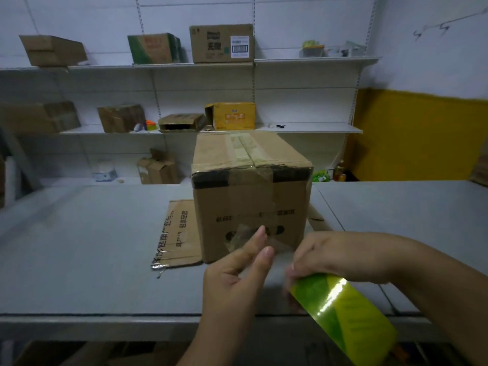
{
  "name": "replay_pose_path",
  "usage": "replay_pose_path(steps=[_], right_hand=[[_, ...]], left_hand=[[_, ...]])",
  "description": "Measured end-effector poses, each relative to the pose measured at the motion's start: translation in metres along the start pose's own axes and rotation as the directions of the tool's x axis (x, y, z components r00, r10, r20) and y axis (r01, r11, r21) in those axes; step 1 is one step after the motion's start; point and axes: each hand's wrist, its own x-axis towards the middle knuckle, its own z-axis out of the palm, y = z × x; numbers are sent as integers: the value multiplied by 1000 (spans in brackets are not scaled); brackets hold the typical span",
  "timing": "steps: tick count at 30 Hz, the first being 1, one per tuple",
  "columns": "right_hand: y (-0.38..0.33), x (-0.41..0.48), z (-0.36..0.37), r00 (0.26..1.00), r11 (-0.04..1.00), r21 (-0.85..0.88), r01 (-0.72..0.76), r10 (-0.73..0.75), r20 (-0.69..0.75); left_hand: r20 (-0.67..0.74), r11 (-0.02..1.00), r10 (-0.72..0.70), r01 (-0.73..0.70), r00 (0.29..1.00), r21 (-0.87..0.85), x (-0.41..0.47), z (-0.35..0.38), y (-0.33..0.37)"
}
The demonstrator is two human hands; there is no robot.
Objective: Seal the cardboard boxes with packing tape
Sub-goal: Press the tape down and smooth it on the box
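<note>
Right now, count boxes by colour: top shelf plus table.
Brown: 3 (plain shelf box, labelled shelf box, table box)
Green: 1 (green shelf box)
Total: 4

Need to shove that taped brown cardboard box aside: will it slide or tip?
The taped brown cardboard box stands about as tall as wide, so a low push probably slides it. It rests partly on a flattened cardboard sheet, which may drag along.
</note>
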Motion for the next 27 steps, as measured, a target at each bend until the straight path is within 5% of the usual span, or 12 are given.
replay_pose_path(steps=[5,10,13,16,22,27], right_hand=[[-18,-6,0,999,995,-101,-10,14,42],[-32,-20,-6,985,984,-176,17,14,174],[-38,-19,-6,983,974,-227,16,27,183],[-38,-16,-7,977,964,-264,19,39,212],[-52,-24,-6,972,954,-299,6,64,227],[-45,-24,-15,960,941,-337,27,69,270]], left_hand=[[76,995,-35,27,997,96,5,-10,-2],[304,957,-247,281,920,-71,14,-30,-1],[422,907,-218,343,880,-244,16,-34,1],[435,907,-221,348,873,-238,23,-35,1],[683,817,-314,554,659,-159,32,-32,2],[592,846,-307,499,745,-189,39,-33,13]])
